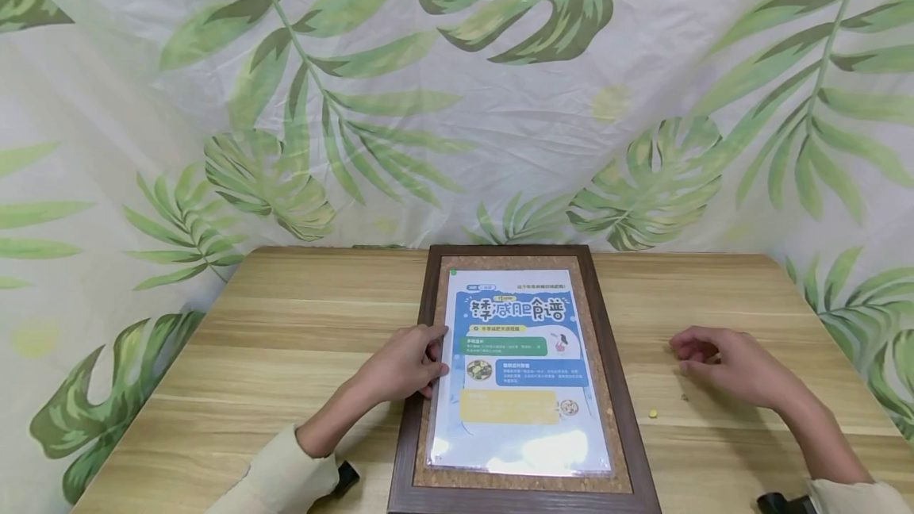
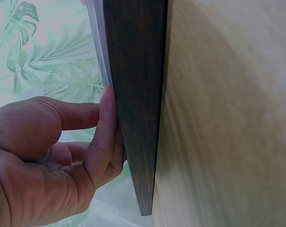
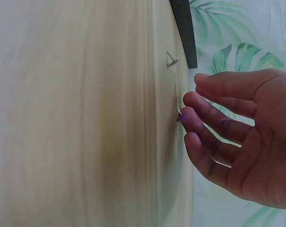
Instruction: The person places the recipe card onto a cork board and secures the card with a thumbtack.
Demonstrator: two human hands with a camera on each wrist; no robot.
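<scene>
1. Biggest first: a wood-grain table (image 1: 307, 324) stretches across, with a pale, leaf-printed cloth (image 1: 400, 149) behind it.
2. Centre stage, there's the corkboard (image 1: 616, 379), lying flat, its far edge by the cloth. Dark brown rim, squared corners, speckled tan cork (image 1: 528, 483) showing as a border all round.
3. On that cork lies the glossy sheet (image 1: 524, 371), close to square with the rim. White ground, broad blue middle, big outlined Chinese characters up top; below come green, blue and yellow panels, a little cartoon figure and food pictures. Bright glare washes out its lower end.
4. Here's the left hand (image 1: 410, 363), thumb and forefinger spread apart, their tips touching the sheet's left edge; the other fingers bend down beside the board.
5. Over on the right, the right hand (image 1: 739, 367) hangs loosely curved above the table, well apart from the board, thumb off the fingers. One small object sits right by its fingertips in the wrist view; contact, I cannot tell.
6. Smallest of all: a green tack (image 1: 453, 271) at the sheet's far left corner, and a yellow tack (image 1: 653, 413) on the wood, just right of the board.
</scene>
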